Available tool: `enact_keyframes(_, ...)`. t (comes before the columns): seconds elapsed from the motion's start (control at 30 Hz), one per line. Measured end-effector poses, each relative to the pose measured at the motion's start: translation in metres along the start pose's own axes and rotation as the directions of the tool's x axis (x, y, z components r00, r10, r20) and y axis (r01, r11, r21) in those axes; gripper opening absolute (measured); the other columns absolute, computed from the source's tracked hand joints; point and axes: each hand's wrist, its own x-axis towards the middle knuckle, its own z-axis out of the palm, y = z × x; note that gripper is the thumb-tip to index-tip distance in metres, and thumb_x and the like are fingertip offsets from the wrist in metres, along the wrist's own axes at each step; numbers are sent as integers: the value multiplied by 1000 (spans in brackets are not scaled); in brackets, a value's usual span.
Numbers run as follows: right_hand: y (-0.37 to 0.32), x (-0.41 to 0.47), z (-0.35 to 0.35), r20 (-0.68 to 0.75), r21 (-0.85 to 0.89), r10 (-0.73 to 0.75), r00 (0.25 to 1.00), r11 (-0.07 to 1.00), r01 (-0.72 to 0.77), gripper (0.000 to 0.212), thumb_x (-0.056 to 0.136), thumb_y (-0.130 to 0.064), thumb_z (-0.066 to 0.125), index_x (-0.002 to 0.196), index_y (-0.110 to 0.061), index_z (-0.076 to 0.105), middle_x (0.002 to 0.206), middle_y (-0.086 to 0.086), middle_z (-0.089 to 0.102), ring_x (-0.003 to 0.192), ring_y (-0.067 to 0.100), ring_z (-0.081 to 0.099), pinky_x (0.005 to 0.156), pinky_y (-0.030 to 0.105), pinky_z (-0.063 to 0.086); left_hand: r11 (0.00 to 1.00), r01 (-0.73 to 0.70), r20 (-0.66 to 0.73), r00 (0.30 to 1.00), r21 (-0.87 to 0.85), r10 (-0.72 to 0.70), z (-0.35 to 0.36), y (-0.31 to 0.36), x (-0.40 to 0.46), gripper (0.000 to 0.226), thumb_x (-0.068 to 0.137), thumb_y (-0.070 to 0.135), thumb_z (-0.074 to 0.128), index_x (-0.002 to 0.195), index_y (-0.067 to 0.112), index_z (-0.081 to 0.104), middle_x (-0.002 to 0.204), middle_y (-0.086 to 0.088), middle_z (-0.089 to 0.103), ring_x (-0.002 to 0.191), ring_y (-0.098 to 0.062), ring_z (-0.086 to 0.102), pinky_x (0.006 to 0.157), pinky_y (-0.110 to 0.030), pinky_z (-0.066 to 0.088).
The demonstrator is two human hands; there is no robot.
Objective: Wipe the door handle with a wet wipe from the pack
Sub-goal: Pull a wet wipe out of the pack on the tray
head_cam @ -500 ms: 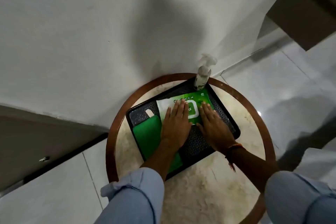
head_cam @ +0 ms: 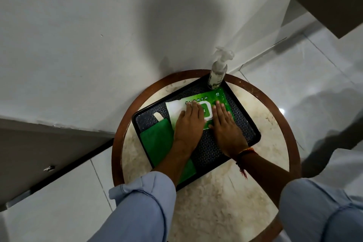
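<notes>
A green wet-wipe pack (head_cam: pixel 220 96) with a white lid lies in a black tray (head_cam: pixel 245 124) on a small round table. A white wipe (head_cam: pixel 175 110) spreads over the pack's left end. My left hand (head_cam: pixel 189 124) lies flat, palm down, over the wipe and the lid. My right hand (head_cam: pixel 224 122) presses flat on the pack's right half, fingers together. Neither hand grips anything. No door handle is in view.
A clear spray bottle (head_cam: pixel 218 72) stands at the tray's far corner, by the wall. A green cloth (head_cam: pixel 157 141) and a pale stick (head_cam: pixel 158 117) lie in the tray's left part. The marble table top (head_cam: pixel 216 192) has a brown rim. White wall behind, tiled floor around.
Both hands stay flat on the pack; the left has slid slightly toward the far edge over the wipe and lid.
</notes>
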Motion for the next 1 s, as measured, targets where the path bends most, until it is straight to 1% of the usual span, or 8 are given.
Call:
enact_keyframes(0.2,2,2,3,15,10,-5,1000,1000,5,70,114,-40,19,163,-4,-15,172,18,-21,161,30,-17,134,43,-2,993,-34,-30,999,113,38,1,8,0,66,102,30,13,154,-9,24,159,-38,34,148,-52,37,116,-51,46)
enact_keyframes(0.37,2,2,5,7,-3,-5,1000,1000,5,68,114,-39,18,163,-3,-14,171,18,-22,160,32,-18,133,43,-5,997,-77,-99,992,2,77,-21,-8,16,40,108,20,42,144,2,39,140,-27,58,126,-39,61,96,-40,59)
enact_keyframes(0.47,2,3,4,12,-12,-5,1000,1000,5,69,114,-39,18,164,-3,-13,171,18,-22,160,32,-18,130,41,-8,971,160,-205,959,-180,-196,-43,-25,36,34,105,19,54,138,11,50,140,-17,55,125,-32,56,88,-38,59)
enact_keyframes(0.57,3,4,5,9,-9,-8,1000,1000,8,68,114,-38,19,164,-2,-11,172,19,-20,161,32,-16,131,43,-4,725,408,-146,810,-555,-568,-51,-28,39,40,102,16,62,137,5,48,136,-21,58,121,-34,61,88,-42,61)
enact_keyframes(0.6,3,4,5,10,-11,-6,1000,1000,6,69,114,-38,19,164,-2,-11,172,19,-20,161,32,-16,131,42,-4,699,387,-131,815,-602,-564,-50,-27,36,38,101,12,62,135,3,48,132,-21,61,118,-34,63,88,-43,61)
enact_keyframes(0.67,3,4,6,10,-18,1,1000,1000,-1,69,113,-39,19,164,-3,-12,172,18,-20,161,31,-16,130,42,-5,815,250,-168,907,-523,-386,-40,-21,25,31,100,7,59,130,3,52,127,-19,63,114,-32,65,89,-40,60)
enact_keyframes(0.8,3,3,8,2,-23,-5,1000,1000,5,70,113,-40,20,164,-3,-11,172,19,-20,160,31,-16,128,41,-7,903,4,-191,977,-431,-96,-14,-17,2,31,100,29,63,123,8,62,131,-12,57,118,-25,57,96,-39,54)
enact_keyframes(1.0,2,3,7,0,-35,9,1000,999,-9,70,114,-41,20,164,-5,-12,171,17,-21,153,26,-26,124,38,-12,953,-15,-207,977,-302,-50,-7,-7,4,50,99,32,66,143,18,49,144,-14,47,125,-27,55,98,-41,57)
